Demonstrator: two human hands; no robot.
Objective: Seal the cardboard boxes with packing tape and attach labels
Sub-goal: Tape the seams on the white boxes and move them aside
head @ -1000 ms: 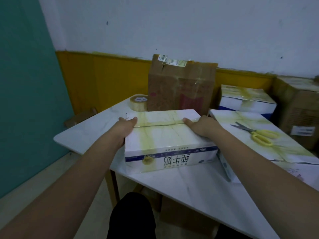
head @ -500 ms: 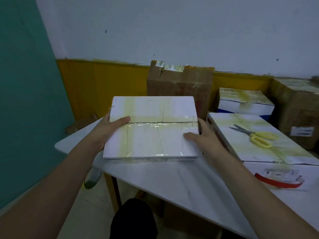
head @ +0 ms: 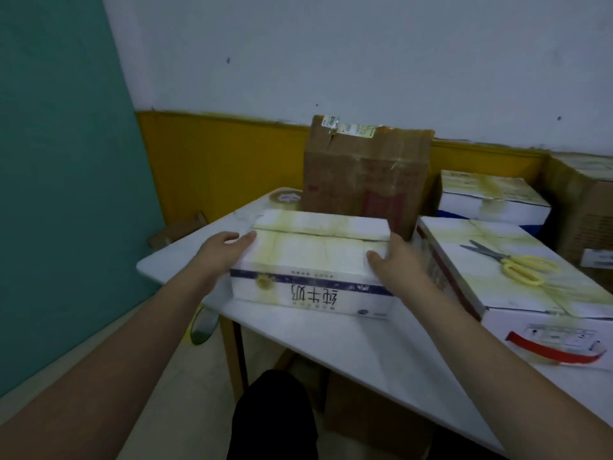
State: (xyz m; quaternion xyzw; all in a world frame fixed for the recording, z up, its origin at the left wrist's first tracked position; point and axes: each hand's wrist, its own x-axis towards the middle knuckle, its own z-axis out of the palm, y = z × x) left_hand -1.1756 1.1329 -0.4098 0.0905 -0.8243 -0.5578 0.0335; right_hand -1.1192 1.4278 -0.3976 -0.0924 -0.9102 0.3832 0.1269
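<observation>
Lowered flat again, taped white box [head: 315, 257] shows upside-down print.

- white taped box [head: 318, 257]: flat on table, top seam taped, print upside down on near side
- tape roll [head: 284, 198]: far table corner, behind box

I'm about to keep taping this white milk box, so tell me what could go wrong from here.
1. The white milk box sits close to the table's near-left edge; a push from the left hand or right hand might slide it off.
2. The scissors lie loose on the neighbouring white box; bumping it could drop them.
</observation>
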